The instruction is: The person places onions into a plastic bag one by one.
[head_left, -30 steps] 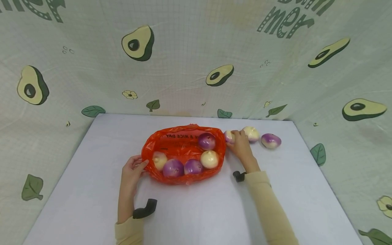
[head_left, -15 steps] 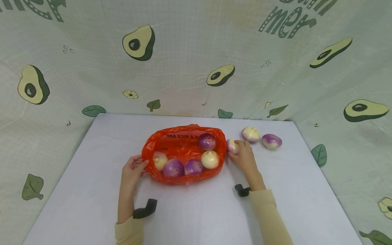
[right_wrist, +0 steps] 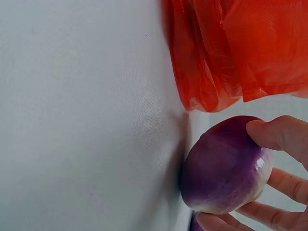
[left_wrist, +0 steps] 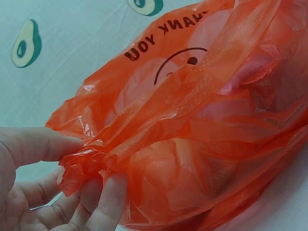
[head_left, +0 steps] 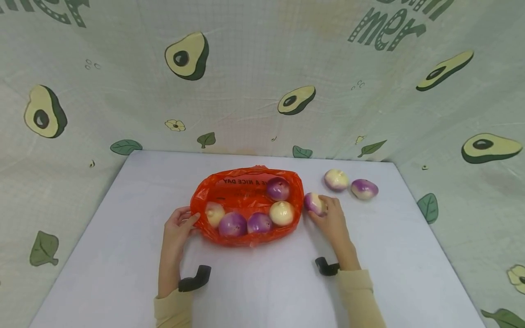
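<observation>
A red plastic bag (head_left: 235, 196) stands with its mouth wide on the table, and several purple-and-white turnips (head_left: 232, 224) lie inside along its near and right sides. At its left rim my left hand (head_left: 177, 230) pinches a gathered bit of plastic between thumb and fingers; the left wrist view shows the crumpled edge (left_wrist: 79, 168). Just outside the bag's right side, my right hand (head_left: 334, 223) grips a purple-and-white turnip (head_left: 313, 203) with thumb and fingers. In the right wrist view this turnip (right_wrist: 224, 166) is beside the bag, at or close to the table surface.
Two more turnips, one mostly white (head_left: 336, 180) and one mostly purple (head_left: 364, 189), lie at the back right of the white table (head_left: 115, 228). Behind the table hangs a cloth (head_left: 246, 68) printed with avocados. Black wrist mounts (head_left: 194, 279) jut inward from both wrists.
My right hand has drawn the turnip nearer and slightly right, away from the mostly white turnip at the back. The left hand and the bag stay in place.
</observation>
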Available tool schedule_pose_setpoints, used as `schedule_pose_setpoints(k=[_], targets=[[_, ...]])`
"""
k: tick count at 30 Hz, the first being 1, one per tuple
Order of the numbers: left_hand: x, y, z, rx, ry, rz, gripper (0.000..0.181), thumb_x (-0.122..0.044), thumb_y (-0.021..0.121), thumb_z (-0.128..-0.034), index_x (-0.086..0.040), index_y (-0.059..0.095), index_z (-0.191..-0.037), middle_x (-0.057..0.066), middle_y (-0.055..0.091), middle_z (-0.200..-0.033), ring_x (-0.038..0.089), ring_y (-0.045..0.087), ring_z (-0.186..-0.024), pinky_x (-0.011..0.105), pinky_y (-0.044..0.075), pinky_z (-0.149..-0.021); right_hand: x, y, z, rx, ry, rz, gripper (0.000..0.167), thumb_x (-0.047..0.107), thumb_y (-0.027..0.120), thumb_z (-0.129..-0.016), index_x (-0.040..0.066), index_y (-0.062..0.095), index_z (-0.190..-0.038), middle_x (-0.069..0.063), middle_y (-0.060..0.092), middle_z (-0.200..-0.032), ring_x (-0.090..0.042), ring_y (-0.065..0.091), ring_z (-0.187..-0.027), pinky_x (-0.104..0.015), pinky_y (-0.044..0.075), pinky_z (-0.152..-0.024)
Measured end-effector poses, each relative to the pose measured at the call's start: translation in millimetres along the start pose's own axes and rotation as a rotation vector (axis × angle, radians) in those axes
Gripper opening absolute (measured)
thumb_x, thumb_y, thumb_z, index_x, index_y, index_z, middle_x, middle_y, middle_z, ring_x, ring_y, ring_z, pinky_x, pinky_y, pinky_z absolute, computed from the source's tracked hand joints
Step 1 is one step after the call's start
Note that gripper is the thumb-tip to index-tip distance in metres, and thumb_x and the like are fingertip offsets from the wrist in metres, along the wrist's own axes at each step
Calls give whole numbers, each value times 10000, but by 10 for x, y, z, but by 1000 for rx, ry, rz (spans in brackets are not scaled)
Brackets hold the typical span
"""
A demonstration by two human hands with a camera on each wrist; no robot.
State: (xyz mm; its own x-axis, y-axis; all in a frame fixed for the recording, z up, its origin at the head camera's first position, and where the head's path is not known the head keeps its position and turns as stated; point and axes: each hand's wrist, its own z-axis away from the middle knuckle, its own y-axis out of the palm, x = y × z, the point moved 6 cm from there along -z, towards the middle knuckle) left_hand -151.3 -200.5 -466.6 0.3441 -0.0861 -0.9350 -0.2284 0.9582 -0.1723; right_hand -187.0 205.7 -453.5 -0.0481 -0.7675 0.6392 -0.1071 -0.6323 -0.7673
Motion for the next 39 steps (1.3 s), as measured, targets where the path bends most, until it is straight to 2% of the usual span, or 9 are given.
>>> schedule_pose_setpoints(k=[5, 10, 17, 22, 26, 30, 32, 35, 39], targets=[[-8, 13, 8, 7, 2, 15, 386, -240, 583, -916, -64, 489, -1246, 80, 532, -1063, 46, 571, -761, 231, 554, -724, -61, -43, 75, -30, 41, -71, 577, 192, 700, -820, 3, 447, -1302, -222, 415, -1260, -367, 468, -1112, -491, 433, -961], [-21, 15, 5, 7, 6, 5, 387, -245, 577, -918, -66, 487, -1250, 96, 527, -1077, 45, 567, -759, 221, 550, -718, -47, -121, 139, -77, 19, -136, 570, 182, 716, -812, 19, 457, -1292, -209, 430, -1242, -345, 483, -1095, -478, 469, -933], [-13, 13, -1, 5, 7, 14, 377, -235, 580, -917, -63, 488, -1240, 58, 522, -1023, 48, 564, -758, 229, 553, -714, 168, -275, 232, -150, -73, -175, 578, 187, 731, -800, 48, 459, -1291, -169, 466, -1241, -302, 522, -1055, -465, 504, -887], [-17, 13, -13, 6, 11, 7, 394, -257, 580, -916, -71, 485, -1250, 79, 524, -1058, 47, 565, -765, 206, 547, -703, 356, -373, 297, -205, -119, -169, 574, 210, 731, -801, 98, 463, -1297, -123, 479, -1256, -249, 510, -1081, -448, 505, -890], [-19, 10, -21, 8, 11, 5, 402, -263, 580, -916, -72, 483, -1256, 90, 524, -1075, 49, 565, -768, 197, 544, -700, 537, -430, 350, -243, -196, -185, 580, 184, 748, -784, 100, 479, -1290, -98, 490, -1261, -210, 506, -1111, -390, 495, -903], [-13, 8, -16, 5, 6, 10, 385, -238, 583, -915, -66, 489, -1246, 79, 531, -1047, 52, 564, -759, 213, 549, -703, 725, -427, 397, -238, -300, -196, 582, 146, 760, -767, 90, 493, -1280, -78, 499, -1264, -183, 492, -1159, -216, 460, -921], [-10, 8, -12, 3, 8, 13, 376, -228, 585, -914, -63, 493, -1239, 72, 535, -1035, 52, 566, -756, 222, 552, -704, 813, -400, 411, -223, -352, -193, 580, 124, 763, -759, 83, 501, -1275, -81, 501, -1267, -182, 482, -1184, -167, 436, -926], [-8, 7, -10, 2, 12, 19, 371, -223, 588, -912, -60, 497, -1232, 65, 536, -1023, 52, 569, -751, 231, 555, -704, 924, -325, 415, -183, -401, -175, 576, 116, 754, -768, 97, 499, -1284, -77, 485, -1290, -185, 466, -1210, -216, 453, -944], [-5, 3, -9, 1, 9, 18, 376, -235, 588, -913, -64, 496, -1234, 66, 534, -1027, 50, 571, -753, 231, 555, -706, 1043, -193, 399, -113, -422, -160, 561, 126, 734, -789, 122, 488, -1293, -67, 454, -1322, -198, 467, -1212, -383, 476, -954]])
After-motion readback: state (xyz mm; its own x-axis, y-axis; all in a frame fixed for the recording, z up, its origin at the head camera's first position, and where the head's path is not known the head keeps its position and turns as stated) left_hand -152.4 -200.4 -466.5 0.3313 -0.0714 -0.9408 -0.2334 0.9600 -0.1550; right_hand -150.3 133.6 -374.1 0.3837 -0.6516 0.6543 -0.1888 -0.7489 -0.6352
